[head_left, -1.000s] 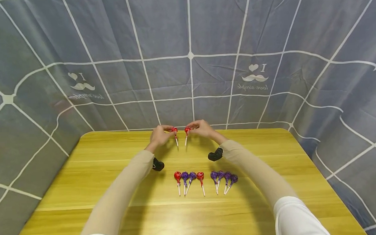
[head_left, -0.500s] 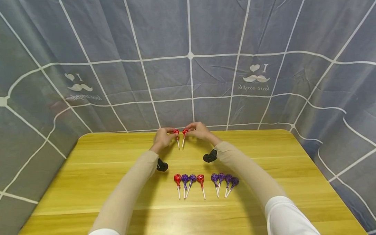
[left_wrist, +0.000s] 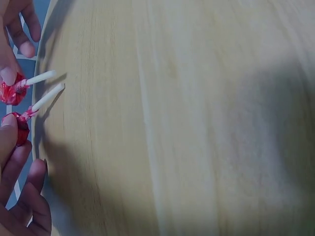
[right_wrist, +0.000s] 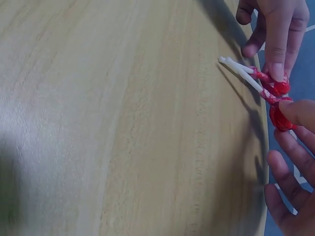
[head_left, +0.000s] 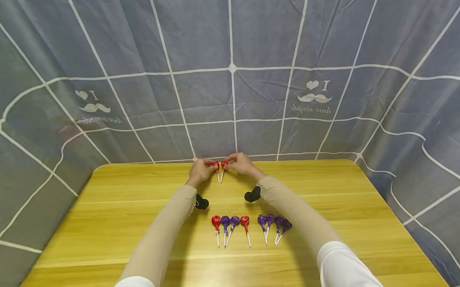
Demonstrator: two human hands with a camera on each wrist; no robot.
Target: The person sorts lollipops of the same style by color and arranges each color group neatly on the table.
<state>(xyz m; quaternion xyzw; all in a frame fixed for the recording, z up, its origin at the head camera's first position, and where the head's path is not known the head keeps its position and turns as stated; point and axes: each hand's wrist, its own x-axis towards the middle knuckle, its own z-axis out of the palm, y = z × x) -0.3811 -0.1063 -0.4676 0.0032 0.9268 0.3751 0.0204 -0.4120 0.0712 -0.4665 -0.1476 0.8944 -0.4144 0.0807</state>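
At the far edge of the table, my left hand [head_left: 200,170] pinches a red-wrapped lollipop [head_left: 216,164] by its candy head between thumb and fingers. Close beside it, my right hand [head_left: 241,163] pinches a second red lollipop [head_left: 224,165] the same way. Both white sticks point back toward me, their ends nearly meeting. In the left wrist view the left hand's lollipop [left_wrist: 22,130] lies below the other one, the sticks close over the wood. The right wrist view shows the right hand's lollipop [right_wrist: 280,117] with its stick tip overlapping the other's.
Nearer me on the wooden table [head_left: 122,231] lies a row of lollipops: a red one [head_left: 216,221], two purple ones [head_left: 225,221], another red one [head_left: 244,220], then several purple ones [head_left: 270,219] at the right. A grey gridded curtain [head_left: 205,93] hangs behind and along both sides.
Both hands have moved toward each other, bringing the two red lollipops from a clear gap to nearly side by side. The lollipops in the row have not been moved.
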